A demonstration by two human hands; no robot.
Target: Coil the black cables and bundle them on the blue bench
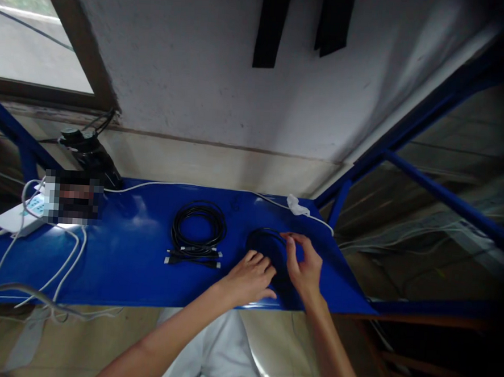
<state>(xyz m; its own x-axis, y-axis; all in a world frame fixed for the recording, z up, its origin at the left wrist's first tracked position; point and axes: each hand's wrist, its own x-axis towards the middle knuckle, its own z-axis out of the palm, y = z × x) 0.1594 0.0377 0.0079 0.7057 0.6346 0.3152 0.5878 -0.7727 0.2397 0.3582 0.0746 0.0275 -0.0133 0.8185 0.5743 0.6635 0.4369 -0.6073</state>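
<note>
Wall [191, 65] takes up most of the upper frame, with two black strips [272, 27] hung at top centre and a window [39, 39] set in at upper left. Blue table [123, 266] is run across the middle of the frame, glossy, flanked by blue frame bars [443, 194] at right. Tiled floor [127, 334] is seen below the table's near edge. Black container [94, 156] is stood tilted near the table's back left corner; power strip [19, 220] is placed at the left end, draped with white cords. Thin white cable [158, 182] is laid along the back edge, with a white wrap [296, 206] on it at right.

Loose black cable [266, 230] is located right of centre, between and just above the hands. It is pinched at its right side by thumb and fingertips of right hand [303, 265], closed together on it. Left hand [250, 276] is lowered palm down at the near left of the loop, fingers bent; whether cable is gripped there cannot be told.

Visible stretch is bowed toward the wall, run left to right; lower part is lost in shadow. Finished-looking coil [197, 245] is parked left of the hands, round, its connectors [213, 264] pointed left and right.
</note>
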